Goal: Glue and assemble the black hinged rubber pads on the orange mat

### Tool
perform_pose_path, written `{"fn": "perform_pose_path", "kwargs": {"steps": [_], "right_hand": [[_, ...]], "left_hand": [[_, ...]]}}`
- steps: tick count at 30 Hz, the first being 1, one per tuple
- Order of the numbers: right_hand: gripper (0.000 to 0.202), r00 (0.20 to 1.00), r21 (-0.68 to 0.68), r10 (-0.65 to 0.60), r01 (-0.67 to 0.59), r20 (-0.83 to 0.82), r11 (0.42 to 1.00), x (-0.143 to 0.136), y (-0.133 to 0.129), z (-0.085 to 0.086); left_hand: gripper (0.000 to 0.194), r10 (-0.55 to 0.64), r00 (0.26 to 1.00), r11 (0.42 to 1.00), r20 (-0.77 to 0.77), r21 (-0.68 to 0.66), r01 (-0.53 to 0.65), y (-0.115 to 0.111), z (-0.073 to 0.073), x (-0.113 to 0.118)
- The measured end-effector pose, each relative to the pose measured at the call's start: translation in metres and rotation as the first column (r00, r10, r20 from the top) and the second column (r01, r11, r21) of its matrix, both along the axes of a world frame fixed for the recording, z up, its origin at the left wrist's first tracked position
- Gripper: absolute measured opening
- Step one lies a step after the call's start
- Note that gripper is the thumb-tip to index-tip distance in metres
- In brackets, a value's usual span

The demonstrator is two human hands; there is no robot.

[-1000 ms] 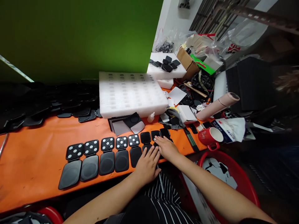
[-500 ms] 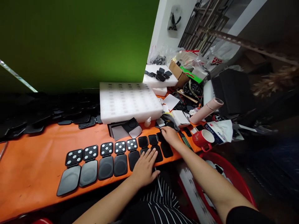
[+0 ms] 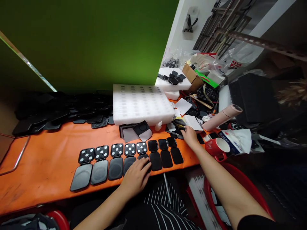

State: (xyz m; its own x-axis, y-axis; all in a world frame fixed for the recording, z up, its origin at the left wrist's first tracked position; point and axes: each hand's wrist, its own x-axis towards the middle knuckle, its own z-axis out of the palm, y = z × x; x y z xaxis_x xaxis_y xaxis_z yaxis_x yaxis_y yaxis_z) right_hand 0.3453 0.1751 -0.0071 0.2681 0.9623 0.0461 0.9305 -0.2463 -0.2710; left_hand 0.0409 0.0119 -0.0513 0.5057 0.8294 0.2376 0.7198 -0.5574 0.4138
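A row of black hinged two-part pads lies unfolded along the front of the orange table. Several have white round dots on their upper flaps, such as the dotted flap (image 3: 86,155) at the left end. The plain pads (image 3: 166,158) at the right have dark upper flaps. My left hand (image 3: 136,174) lies with fingers extended over a pad in the middle of the row, covering part of its lower half. My right hand (image 3: 191,137) is beyond the right end, its fingers closed near a pile of dark cloth and scraps (image 3: 178,129). What its fingertips hold is hidden.
Behind the row stand a white foam block (image 3: 141,107), a small white bottle (image 3: 158,126) and grey and black sheets (image 3: 136,131). A red mug (image 3: 217,147) and pink tumbler (image 3: 223,117) stand right. Black parts (image 3: 59,111) are heaped at the back left.
My view has turned slightly left. My right hand has moved right, from the last pad's upper flap to the scrap pile. My left hand has slid left along the row.
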Motion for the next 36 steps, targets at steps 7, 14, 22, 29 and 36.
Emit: {"fn": "perform_pose_path", "kwargs": {"steps": [7,14,22,29,36], "right_hand": [[0.041,0.670,-0.060,0.127,-0.248,-0.732,0.967,-0.062,-0.046,0.005],[0.035,0.485,-0.181,0.133,-0.547,-0.864,0.817,-0.152,-0.056,-0.024],[0.030,0.689,-0.195,0.296,-0.540,-0.662,0.819,-0.161,-0.048,-0.037],[0.029,0.776,-0.207,0.339,-0.507,-0.532,0.837,-0.165,-0.051,-0.032],[0.031,0.787,-0.255,0.345,-0.522,-0.512,0.814,-0.164,-0.047,-0.029]], "left_hand": [[0.037,0.034,0.999,0.998,-0.006,-0.050,-0.035,-0.002,-0.008,-0.003],[0.037,0.057,0.998,0.998,-0.009,-0.029,-0.057,-0.002,-0.011,0.000],[0.035,0.082,0.996,0.996,0.033,-0.028,-0.081,-0.002,-0.016,0.001],[0.036,0.081,0.996,0.996,0.041,-0.032,-0.080,-0.001,-0.017,0.001],[0.036,0.080,0.996,0.996,0.043,-0.036,-0.079,-0.001,-0.016,0.001]]}}
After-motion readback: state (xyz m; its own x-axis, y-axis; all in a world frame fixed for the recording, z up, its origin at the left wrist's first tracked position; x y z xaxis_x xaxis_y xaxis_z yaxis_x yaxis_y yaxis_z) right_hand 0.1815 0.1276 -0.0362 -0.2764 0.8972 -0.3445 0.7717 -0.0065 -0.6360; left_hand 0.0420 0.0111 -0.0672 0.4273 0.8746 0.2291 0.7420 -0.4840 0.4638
